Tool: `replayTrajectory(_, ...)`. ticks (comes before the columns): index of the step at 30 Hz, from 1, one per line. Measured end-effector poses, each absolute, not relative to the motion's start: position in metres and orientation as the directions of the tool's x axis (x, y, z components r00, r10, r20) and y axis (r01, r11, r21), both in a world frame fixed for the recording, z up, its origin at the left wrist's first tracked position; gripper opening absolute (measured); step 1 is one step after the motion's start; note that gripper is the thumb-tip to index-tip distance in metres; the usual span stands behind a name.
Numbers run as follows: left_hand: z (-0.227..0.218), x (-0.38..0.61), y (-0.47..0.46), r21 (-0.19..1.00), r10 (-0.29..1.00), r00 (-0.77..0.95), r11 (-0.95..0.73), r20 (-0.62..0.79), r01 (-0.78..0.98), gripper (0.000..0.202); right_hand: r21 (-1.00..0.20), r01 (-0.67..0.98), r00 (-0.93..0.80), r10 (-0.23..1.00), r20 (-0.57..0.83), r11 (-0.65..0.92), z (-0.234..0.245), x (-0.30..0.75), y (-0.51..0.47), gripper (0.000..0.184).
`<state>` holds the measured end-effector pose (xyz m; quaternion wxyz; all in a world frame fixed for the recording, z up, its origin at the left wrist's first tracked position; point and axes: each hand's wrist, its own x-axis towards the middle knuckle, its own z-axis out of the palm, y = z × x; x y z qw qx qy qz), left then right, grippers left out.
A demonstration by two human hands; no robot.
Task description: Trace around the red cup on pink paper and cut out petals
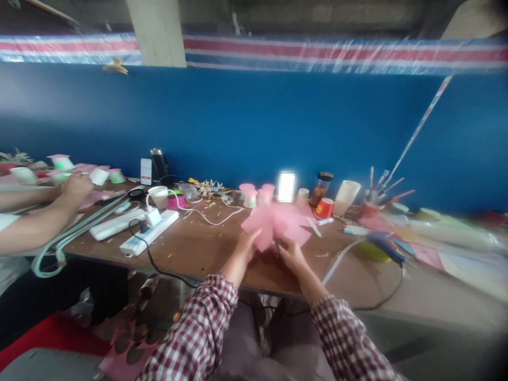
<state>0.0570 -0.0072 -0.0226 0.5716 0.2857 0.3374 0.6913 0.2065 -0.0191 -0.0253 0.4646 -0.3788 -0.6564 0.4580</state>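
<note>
Pink paper (262,221) is spread over the table's front middle, in petal-like, partly overlapping pieces. My left hand (246,246) is closed on its near left edge, with the thumb lying on top. My right hand (292,256) is closed on a thin dark tool (278,247) at the paper's near edge; blur and fingers hide what kind it is. Just beyond the paper stand cups with pink paper tops (250,197). A white strip (315,227) lies right of the paper.
A power strip (148,233) with cables lies left. At the right are a red paper cup (324,208), a lidded jar (321,189), a pot of brushes (370,210) and a corded blue glue gun (383,246). A co-worker's hands (77,185) handle cups at far left.
</note>
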Motion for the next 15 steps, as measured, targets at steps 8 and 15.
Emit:
replayTrajectory(8,-0.0241,0.0572,-0.0053,0.777,0.971,-0.239,-0.129,-0.028,-0.616,0.043,-0.945,0.108,-0.284,0.921,0.267,0.307,-0.0205,0.2055,-0.0224,0.038)
replayTrajectory(15,-0.0236,0.0557,-0.0037,0.782,0.965,-0.258,-0.117,-0.057,-0.612,0.035,-0.947,0.127,-0.268,0.929,0.254,0.296,-0.0149,0.2046,-0.0251,0.034)
